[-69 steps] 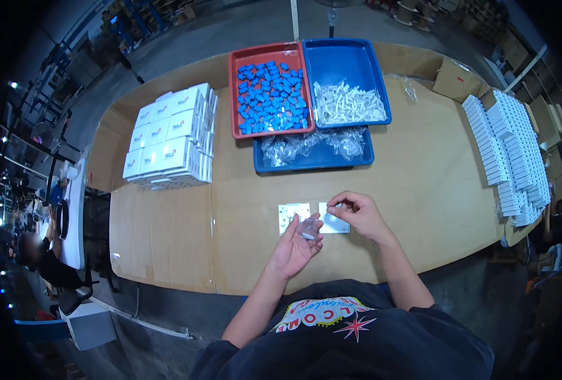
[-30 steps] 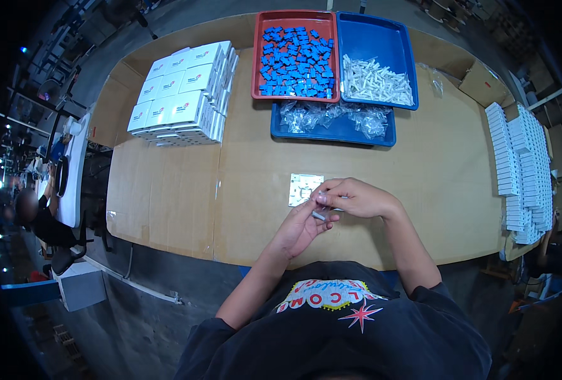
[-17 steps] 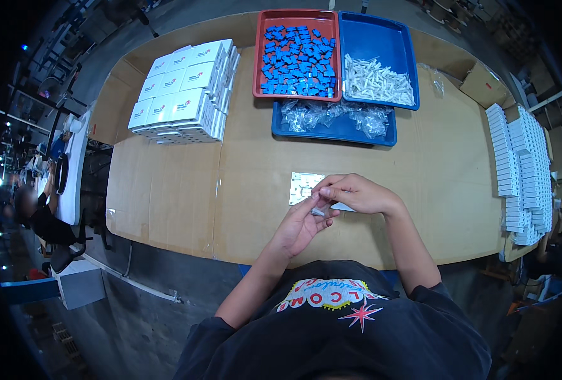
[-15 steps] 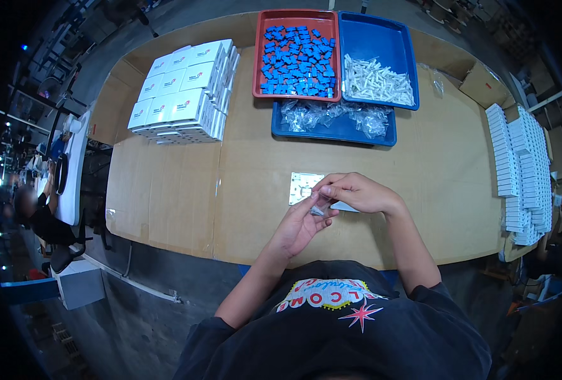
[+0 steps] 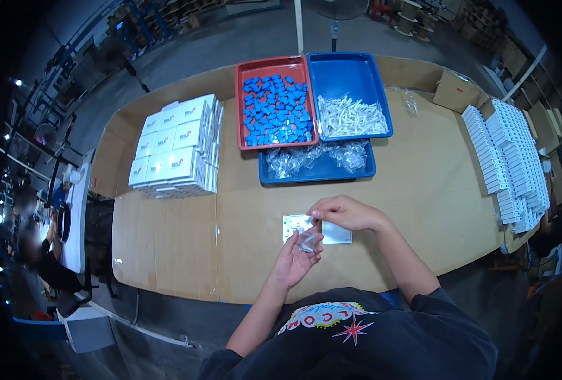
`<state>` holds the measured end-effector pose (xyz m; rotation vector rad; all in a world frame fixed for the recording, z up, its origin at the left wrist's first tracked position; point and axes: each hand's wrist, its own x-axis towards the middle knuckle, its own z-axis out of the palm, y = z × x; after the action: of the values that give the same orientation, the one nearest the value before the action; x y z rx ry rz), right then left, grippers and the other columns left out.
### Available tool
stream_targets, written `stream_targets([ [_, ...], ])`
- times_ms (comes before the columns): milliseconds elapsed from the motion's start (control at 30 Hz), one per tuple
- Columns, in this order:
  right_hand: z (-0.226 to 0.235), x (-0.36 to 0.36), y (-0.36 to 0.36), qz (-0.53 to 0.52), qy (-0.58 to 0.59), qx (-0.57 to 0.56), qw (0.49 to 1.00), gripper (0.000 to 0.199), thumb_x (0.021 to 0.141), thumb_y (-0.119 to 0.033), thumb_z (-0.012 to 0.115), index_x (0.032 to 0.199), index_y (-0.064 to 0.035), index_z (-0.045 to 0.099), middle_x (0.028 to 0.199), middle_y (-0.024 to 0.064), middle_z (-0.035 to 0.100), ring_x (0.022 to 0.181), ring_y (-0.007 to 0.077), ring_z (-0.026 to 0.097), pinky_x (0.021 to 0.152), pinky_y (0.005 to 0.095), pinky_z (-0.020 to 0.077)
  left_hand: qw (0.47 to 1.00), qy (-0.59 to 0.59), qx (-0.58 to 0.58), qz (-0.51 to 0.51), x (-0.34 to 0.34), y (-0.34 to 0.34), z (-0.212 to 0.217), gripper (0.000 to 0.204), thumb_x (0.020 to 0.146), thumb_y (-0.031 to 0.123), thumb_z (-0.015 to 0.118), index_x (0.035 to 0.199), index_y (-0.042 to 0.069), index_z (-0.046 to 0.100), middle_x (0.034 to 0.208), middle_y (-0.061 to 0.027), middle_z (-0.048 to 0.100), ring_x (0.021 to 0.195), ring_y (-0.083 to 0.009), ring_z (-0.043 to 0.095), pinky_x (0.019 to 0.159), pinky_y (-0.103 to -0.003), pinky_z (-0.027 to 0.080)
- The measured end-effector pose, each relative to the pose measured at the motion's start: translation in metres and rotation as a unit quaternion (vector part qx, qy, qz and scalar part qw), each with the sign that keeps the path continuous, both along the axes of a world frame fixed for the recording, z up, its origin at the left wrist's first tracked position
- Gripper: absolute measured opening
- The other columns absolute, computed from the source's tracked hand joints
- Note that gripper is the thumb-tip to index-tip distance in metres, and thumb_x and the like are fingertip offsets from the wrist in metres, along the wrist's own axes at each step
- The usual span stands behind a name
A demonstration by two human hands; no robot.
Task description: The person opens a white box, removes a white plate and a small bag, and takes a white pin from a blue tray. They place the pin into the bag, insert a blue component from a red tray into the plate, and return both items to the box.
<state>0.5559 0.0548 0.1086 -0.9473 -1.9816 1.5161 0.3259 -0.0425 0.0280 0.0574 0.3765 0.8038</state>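
In my left hand [image 5: 291, 263] is a small clear plastic bag [image 5: 307, 240], its fingers closed around it. Something small and pale shows inside the bag, too small to name. My right hand [image 5: 352, 213] is just above and to the right, thumb and fingers pinched at the upper end of the bag; what they grip there, perhaps a small greyish piece, I cannot make out. Behind the hands lies an open white plastic housing [image 5: 290, 223], partly covered by my left fingers. A flat white cover [image 5: 338, 235] rests beside it, below my right hand.
Beyond the hands stand a red tray [image 5: 274, 67] of blue connectors, a blue tray [image 5: 341, 73] of white sleeves and a lower blue tray [image 5: 319, 178] of clear bags. Stacked white boxes [image 5: 167, 142] stand left, white housings [image 5: 505, 161] right, on the cardboard-covered table [image 5: 167, 247].
The view has tilted, so the table sits lower in it. My right hand has drawn up from the left, and the bag and the white cover show more fully.
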Motion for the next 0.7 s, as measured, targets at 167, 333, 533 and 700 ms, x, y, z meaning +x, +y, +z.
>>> stream_targets([
  [167, 0.018, 0.027, 0.051, -0.208, -0.179, 0.156, 0.949, 0.022, 0.097, -0.023, 0.070, 0.108, -0.0041, 0.075, 0.103, 0.0126, 0.074, 0.096, 0.0274, 0.070, 0.084, 0.0375, 0.0541, 0.994, -0.093, 0.034, -0.055, -0.007, -0.004, -0.032, 0.053, 0.111, 0.044, 0.045, 0.144, 0.004, 0.055, 0.126, -0.0159, 0.070, 0.103, -0.0292, 0.070, 0.093, -0.041, 0.056],
  [333, 0.018, 0.048, 0.117, -0.406, -0.205, 0.266, 0.850, 0.023, 0.091, -0.020, 0.073, 0.109, -0.0060, 0.076, 0.108, 0.0145, 0.074, 0.101, 0.0336, 0.069, 0.090, 0.0457, 0.0526, 0.985, -0.126, 0.057, -0.101, -0.012, -0.004, -0.052, 0.052, 0.111, 0.041, 0.044, 0.142, 0.001, 0.055, 0.119, -0.0159, 0.070, 0.103, -0.0301, 0.069, 0.097, -0.042, 0.053],
  [533, -0.012, 0.063, 0.180, -0.462, -0.293, 0.334, 0.767, 0.026, 0.088, -0.022, 0.076, 0.110, -0.0075, 0.076, 0.113, 0.0126, 0.066, 0.112, 0.0330, 0.062, 0.096, 0.0487, 0.0487, 0.991, -0.085, 0.022, -0.101, -0.009, 0.001, -0.051, 0.052, 0.111, 0.040, 0.045, 0.144, 0.001, 0.053, 0.122, -0.0171, 0.069, 0.104, -0.0290, 0.069, 0.099, -0.043, 0.053],
  [700, -0.018, 0.061, 0.195, -0.468, -0.341, 0.317, 0.752, 0.026, 0.086, -0.024, 0.079, 0.107, -0.0092, 0.076, 0.115, 0.0107, 0.062, 0.114, 0.0306, 0.059, 0.095, 0.0495, 0.0461, 0.991, -0.076, 0.027, -0.103, -0.008, -0.001, -0.051, 0.052, 0.111, 0.039, 0.046, 0.145, 0.001, 0.052, 0.122, -0.0172, 0.069, 0.106, -0.0284, 0.068, 0.100, -0.044, 0.053],
])
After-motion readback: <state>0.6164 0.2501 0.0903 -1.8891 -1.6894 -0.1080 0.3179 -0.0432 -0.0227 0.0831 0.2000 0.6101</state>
